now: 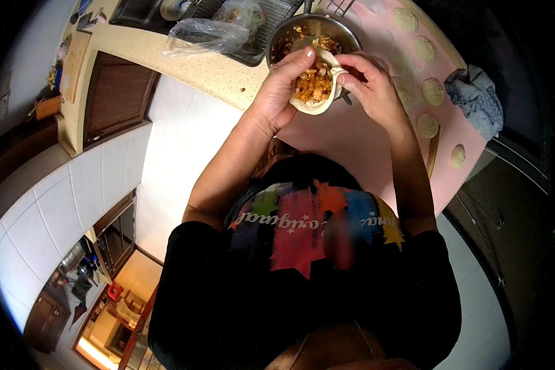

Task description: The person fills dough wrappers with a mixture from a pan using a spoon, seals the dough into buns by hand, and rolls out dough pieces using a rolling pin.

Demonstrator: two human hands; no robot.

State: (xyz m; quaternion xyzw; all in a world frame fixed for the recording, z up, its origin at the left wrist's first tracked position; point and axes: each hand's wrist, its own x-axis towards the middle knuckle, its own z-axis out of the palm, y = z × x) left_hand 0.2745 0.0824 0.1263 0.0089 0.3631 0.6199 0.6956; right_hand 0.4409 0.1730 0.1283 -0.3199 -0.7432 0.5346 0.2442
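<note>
A round of pale dough (316, 108) holds a heap of chopped orange-brown filling (314, 85). It is held over the near edge of a metal pan (346, 38) with more of the same filling inside. My left hand (279, 89) cups the dough from the left, with the thumb over its upper edge. On the right side, my right hand (374, 86) pinches the dough's rim between thumb and fingers, where the rim looks gathered into folds.
Several round filled dough pieces (433, 91) lie on a pink mat (364, 142) at the right. A patterned blue cloth (476, 102) sits at the mat's right edge. Left of the pan, a plastic bag (206, 37) rests on a black dish rack (276, 18).
</note>
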